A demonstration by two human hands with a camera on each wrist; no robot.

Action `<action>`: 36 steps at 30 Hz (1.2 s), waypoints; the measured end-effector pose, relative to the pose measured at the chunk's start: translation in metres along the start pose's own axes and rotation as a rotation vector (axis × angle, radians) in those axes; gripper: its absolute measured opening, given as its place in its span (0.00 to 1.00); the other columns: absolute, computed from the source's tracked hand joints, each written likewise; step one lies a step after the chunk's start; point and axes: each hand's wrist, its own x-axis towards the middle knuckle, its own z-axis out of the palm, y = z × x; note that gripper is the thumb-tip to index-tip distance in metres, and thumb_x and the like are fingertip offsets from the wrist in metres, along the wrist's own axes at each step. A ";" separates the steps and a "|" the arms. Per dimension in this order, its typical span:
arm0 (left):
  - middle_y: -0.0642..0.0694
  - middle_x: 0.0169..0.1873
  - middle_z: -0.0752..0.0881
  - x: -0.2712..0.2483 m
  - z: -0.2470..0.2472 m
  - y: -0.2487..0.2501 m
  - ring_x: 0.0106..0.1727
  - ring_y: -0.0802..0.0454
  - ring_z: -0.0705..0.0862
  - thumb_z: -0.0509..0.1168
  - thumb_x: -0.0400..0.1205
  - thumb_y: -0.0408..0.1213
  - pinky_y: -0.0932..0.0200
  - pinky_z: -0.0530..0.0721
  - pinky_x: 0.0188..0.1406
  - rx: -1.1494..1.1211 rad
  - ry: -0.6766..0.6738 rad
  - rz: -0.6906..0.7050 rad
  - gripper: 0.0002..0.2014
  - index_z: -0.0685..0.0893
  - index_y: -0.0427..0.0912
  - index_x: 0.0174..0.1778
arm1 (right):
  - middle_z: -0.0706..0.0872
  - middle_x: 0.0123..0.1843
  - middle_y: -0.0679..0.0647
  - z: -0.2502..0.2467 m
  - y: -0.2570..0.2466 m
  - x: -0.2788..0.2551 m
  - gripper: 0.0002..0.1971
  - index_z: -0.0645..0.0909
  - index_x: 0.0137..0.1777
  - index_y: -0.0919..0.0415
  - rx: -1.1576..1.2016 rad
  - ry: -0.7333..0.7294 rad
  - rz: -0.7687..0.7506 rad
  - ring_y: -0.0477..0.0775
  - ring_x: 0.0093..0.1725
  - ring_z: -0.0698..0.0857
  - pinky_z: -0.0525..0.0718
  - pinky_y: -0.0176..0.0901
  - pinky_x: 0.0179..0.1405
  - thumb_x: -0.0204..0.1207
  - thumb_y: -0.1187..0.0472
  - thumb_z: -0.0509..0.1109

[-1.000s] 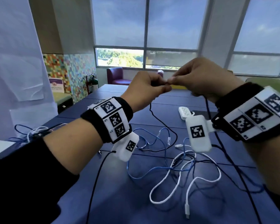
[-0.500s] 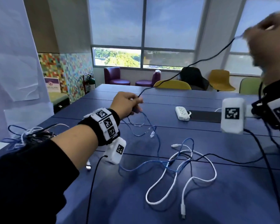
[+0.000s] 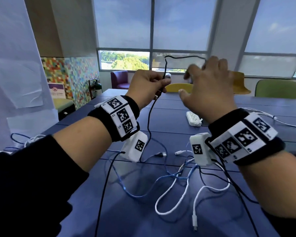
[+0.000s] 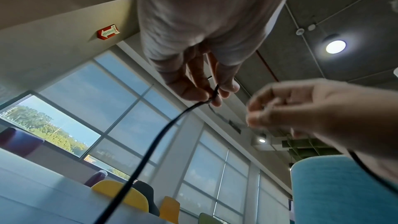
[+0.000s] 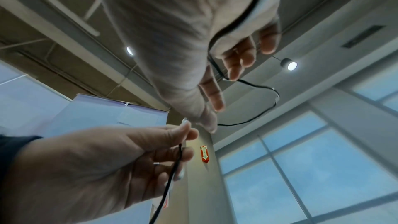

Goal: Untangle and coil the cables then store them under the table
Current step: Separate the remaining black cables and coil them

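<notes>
Above table (image 3: 143, 211), left hand (image 3: 146, 86) pinches black cable (image 3: 149, 120).

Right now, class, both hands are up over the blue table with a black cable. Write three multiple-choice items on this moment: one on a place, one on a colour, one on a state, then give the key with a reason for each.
1. Where does the white power strip lie?
A. On the blue table, beyond the hands
B. On the purple armchair
C. In the left hand

2. What colour is the cable that arches between the two hands?
A. White
B. Light blue
C. Black

3. How does the left hand stand?
A. Flat on the table
B. Fingers pinching the black cable
C. Open and holding nothing

Key: 1 A, the strip rests on the tabletop past the wrists. 2 C, the raised loop is black; the white cable and light blue cable lie on the table. 3 B, the left wrist view shows fingers closed on the cable, which runs across the right hand.
</notes>
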 end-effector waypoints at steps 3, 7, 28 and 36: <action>0.39 0.28 0.86 0.000 0.000 -0.003 0.23 0.56 0.79 0.71 0.80 0.30 0.64 0.79 0.25 0.021 -0.018 0.036 0.03 0.88 0.33 0.42 | 0.64 0.70 0.61 0.001 -0.013 -0.001 0.31 0.69 0.68 0.49 -0.005 0.117 -0.073 0.61 0.69 0.60 0.64 0.57 0.65 0.63 0.57 0.73; 0.38 0.29 0.84 -0.001 0.003 -0.004 0.27 0.54 0.80 0.68 0.79 0.23 0.65 0.77 0.25 0.069 -0.068 0.104 0.03 0.87 0.28 0.42 | 0.52 0.87 0.57 0.003 -0.019 0.002 0.41 0.64 0.78 0.39 -0.082 0.084 -0.206 0.67 0.83 0.49 0.50 0.66 0.79 0.64 0.62 0.70; 0.51 0.19 0.73 -0.026 -0.025 -0.098 0.27 0.50 0.74 0.54 0.90 0.37 0.53 0.79 0.40 -0.207 -0.160 -0.312 0.17 0.77 0.38 0.36 | 0.91 0.42 0.60 0.019 0.085 0.033 0.16 0.89 0.49 0.64 0.487 0.223 0.333 0.59 0.44 0.88 0.85 0.47 0.47 0.80 0.52 0.66; 0.53 0.24 0.67 -0.036 -0.046 -0.038 0.24 0.58 0.65 0.52 0.90 0.42 0.67 0.71 0.23 -0.990 -0.039 -0.330 0.15 0.80 0.40 0.47 | 0.91 0.47 0.56 0.083 0.097 -0.020 0.07 0.89 0.48 0.51 0.352 -0.268 0.407 0.59 0.48 0.86 0.78 0.40 0.47 0.80 0.57 0.68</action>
